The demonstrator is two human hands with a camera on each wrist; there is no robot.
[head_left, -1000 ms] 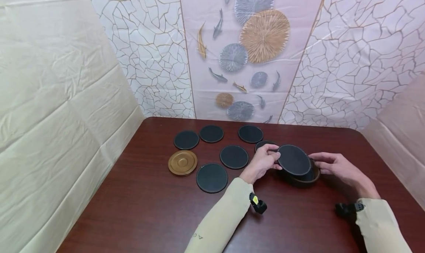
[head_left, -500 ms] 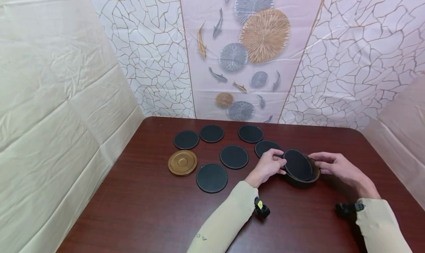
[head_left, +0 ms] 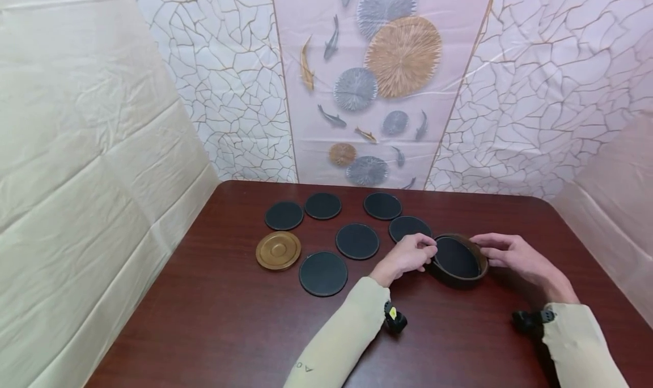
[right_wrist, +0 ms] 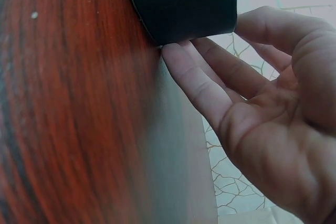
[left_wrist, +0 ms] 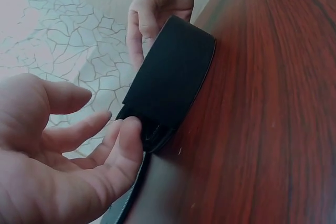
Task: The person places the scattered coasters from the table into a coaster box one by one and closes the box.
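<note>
Clamps right grip (head_left: pixel 525 261) on holder (head_left: pixel 454 281), with coaster (head_left: pixel 454 256) inside, on desk (head_left: pixel 245 331) | rests left grip (head_left: pixel 405 258) at notch (left_wrist: pixel 155 132), cannot tell whether pinching | may jam coaster by snagging it at notch, or skid holder by pushing unevenly

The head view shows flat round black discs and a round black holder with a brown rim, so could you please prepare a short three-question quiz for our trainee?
1. How many flat round black discs lie outside the round black holder?
2. True or false: the round gold-coloured disc with raised rings lies inside the holder.
3. Which hand is at the holder's side farther from the gold-coloured disc? A. left; B. right.

Key:
1. Six.
2. False; it lies on the red-brown wood-grain table.
3. B, the right hand.
</note>
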